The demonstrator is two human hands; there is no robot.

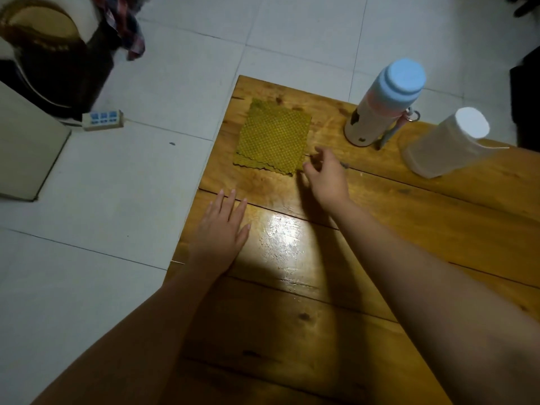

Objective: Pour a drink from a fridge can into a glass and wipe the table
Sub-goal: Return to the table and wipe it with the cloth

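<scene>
Forearms cut off; right hand [325, 173] fingertips blurred beside cloth [273, 137].

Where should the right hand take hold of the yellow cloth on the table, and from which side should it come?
Probably at the near right corner of the yellow cloth, coming from the right. The cloth lies flat and folded on the wooden table, so only an edge can be pinched. The right hand, fingers loosely curled, is already beside that corner; the left hand rests flat.

We see a dim scene: overhead glare on the bench [287, 229], arm shadows across it, edges bent and softly blurred.
</scene>
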